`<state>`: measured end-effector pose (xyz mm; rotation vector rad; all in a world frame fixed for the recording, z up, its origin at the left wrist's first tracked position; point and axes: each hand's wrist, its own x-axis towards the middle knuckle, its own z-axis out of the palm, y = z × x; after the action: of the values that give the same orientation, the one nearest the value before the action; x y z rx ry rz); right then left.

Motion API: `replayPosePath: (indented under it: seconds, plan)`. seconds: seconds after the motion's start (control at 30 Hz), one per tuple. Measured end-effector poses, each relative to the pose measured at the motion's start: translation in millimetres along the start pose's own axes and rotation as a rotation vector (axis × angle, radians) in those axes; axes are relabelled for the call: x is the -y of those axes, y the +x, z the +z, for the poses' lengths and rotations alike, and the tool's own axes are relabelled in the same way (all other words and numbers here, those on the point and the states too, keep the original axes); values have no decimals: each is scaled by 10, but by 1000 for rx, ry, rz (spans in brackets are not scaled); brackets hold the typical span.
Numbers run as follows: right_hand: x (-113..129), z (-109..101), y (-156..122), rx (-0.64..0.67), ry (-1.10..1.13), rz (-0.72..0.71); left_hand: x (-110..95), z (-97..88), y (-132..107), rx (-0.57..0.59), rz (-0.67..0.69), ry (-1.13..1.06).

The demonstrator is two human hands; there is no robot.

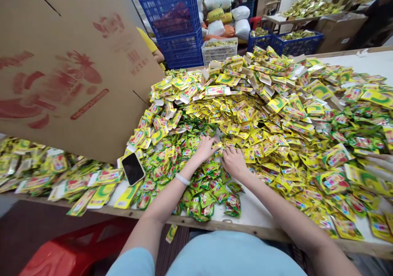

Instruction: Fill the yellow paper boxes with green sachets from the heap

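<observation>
Phone lies left of the hands (among packets).

Stacked blue crates, perhaps sacks behind, cluttered storeroom.

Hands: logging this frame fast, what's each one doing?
Left hand: fingers spread, resting on the packets, gripping nothing visible.
Right hand: curled on the packets; grip cannot be told.

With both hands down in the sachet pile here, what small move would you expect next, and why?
Probably closing the fingers to gather a few sachets. The left hand and right hand lie flat, side by side on the pile of small yellow sachets; whether either grips one is hidden.
</observation>
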<state>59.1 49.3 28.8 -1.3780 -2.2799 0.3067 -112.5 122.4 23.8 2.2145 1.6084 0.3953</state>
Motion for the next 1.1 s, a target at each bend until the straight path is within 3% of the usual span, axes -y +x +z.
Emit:
replayPosePath:
  seconds: [0.1,0.23,0.33,0.47,0.63,0.73,0.8,0.9,0.97,1.03,1.1]
  plan:
    - [3,48,20,29,64,83,118,91,-23,-7,2,-60]
    - [-259,-278,-217,84,215,125,146,24,-127,-4,37,-205]
    - [-307,-568,-312,220,377,50,-47,-118,-238,77,78,-305]
    - [-176,-797,-210,373,537,-66,-413,-321,-405,269,154,-492]
    - [-60,-814,-88,310,521,-2,-615,-510,-604,414,160,-711]
    - [-99,-734,-126,166,506,137,-643,-526,-699,353,149,-620]
    - [-155,-666,-184,106,643,198,-681,-464,-717,284,148,-607]
    - [-261,-571,-319,212,1012,239,-762,-350,-552,166,254,-540]
    - [-327,-511,-453,213,1074,286,-781,-386,-256,72,345,-401]
    - [-349,-432,-619,147,936,307,-738,-592,158,-59,388,-243]
    - [-290,-304,-788,136,700,258,-635,-945,606,-238,408,-134]
